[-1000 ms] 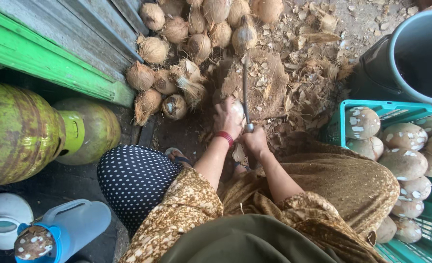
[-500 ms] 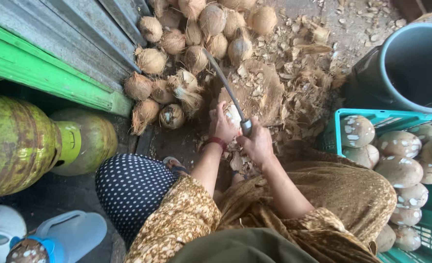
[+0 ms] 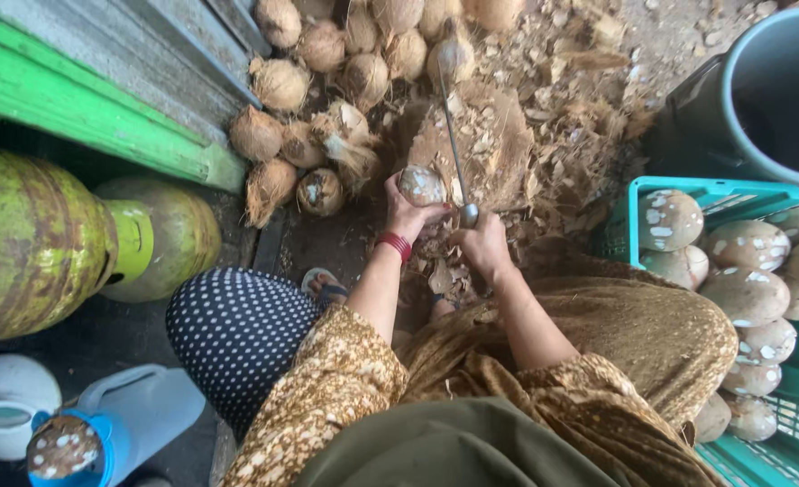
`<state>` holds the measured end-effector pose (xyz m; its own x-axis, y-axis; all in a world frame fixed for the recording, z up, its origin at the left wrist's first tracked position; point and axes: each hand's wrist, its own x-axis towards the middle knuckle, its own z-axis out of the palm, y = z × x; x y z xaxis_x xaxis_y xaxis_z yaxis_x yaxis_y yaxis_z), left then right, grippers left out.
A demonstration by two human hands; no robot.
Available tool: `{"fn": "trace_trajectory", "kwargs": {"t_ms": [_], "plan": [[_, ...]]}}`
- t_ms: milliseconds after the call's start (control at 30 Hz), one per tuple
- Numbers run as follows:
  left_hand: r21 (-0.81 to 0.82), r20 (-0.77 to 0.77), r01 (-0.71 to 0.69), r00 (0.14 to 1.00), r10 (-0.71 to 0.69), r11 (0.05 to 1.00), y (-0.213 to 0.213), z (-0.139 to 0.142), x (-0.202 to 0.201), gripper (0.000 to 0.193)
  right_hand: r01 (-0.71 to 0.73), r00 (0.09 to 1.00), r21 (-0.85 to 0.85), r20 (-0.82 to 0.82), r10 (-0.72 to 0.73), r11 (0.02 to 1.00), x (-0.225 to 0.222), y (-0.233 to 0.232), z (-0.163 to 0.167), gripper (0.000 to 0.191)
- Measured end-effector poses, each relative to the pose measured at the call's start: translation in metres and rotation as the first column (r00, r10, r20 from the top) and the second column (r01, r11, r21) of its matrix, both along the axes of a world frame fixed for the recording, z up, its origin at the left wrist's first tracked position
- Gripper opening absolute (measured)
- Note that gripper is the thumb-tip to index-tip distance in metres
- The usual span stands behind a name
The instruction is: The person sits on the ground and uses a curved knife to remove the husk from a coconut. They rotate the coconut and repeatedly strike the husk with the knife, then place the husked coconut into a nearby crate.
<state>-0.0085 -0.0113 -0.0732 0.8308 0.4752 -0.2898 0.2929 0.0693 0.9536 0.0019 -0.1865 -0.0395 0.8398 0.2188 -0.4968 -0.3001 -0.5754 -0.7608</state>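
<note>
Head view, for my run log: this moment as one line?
left hand: holds round brown coconut | right hand: grips long thin metal blade | green plastic crate: peeled coconuts

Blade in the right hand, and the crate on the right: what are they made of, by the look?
Blade: probably steel; thin, grey, dull finish, held raised in the right hand over the coconut that the left hand grips. Crate: likely moulded plastic; uniform teal colour, slotted lattice floor, thick rounded rim.

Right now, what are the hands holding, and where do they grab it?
The left hand cups a coconut from below. The right hand grips a long knife by its handle.
</note>
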Motion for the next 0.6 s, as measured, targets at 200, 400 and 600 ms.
{"fn": "trace_trajectory", "kwargs": {"t_ms": [200,400,600], "plan": [[0.324,-0.204,0.226,0.965,-0.165,0.919,0.003,0.022,0.005,0.121,-0.101,0.991,-0.114,-0.104,0.089,0.988,-0.009,0.011,0.027,0.034],[0.381,-0.438,0.397,0.873,-0.215,0.835,-0.007,0.017,0.013,0.121,-0.145,0.983,-0.243,0.073,0.167,0.959,-0.006,0.007,0.039,0.037],[0.377,-0.419,0.369,0.886,-0.199,0.850,-0.008,0.023,0.016,0.119,-0.084,0.964,-0.223,0.228,0.136,0.971,-0.022,0.003,0.001,0.025]]}}
